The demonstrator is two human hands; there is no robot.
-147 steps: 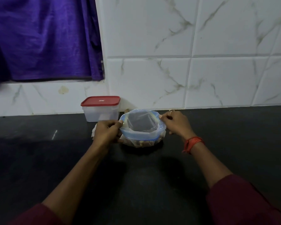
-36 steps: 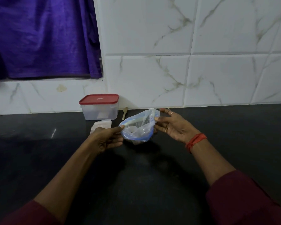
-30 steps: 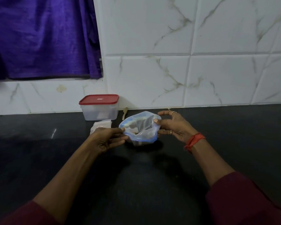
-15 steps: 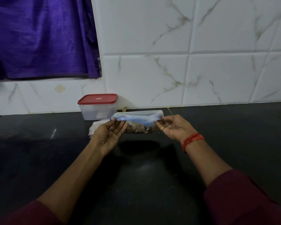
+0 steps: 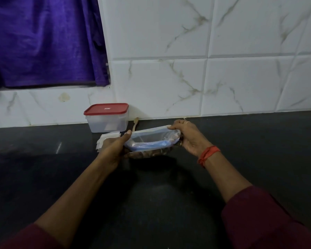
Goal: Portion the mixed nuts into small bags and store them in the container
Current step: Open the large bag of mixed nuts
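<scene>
Between the hands [image 5: 113,146] [image 5: 188,139], bag [image 5: 151,139] mouth-up, crosswise.

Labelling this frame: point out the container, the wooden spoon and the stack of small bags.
container [image 5: 108,124]: head view, clear front wall.
wooden spoon [image 5: 136,121]: head view, its upper end.
stack of small bags [image 5: 109,136]: head view, top bag's surface.

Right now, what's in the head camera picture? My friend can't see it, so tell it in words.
A left hand and a right hand hold the two ends of a clear bag of nuts over a black counter. Behind them, by the white tiled wall, are a tub with its red lid on, a pile of small bags and a spoon.
</scene>
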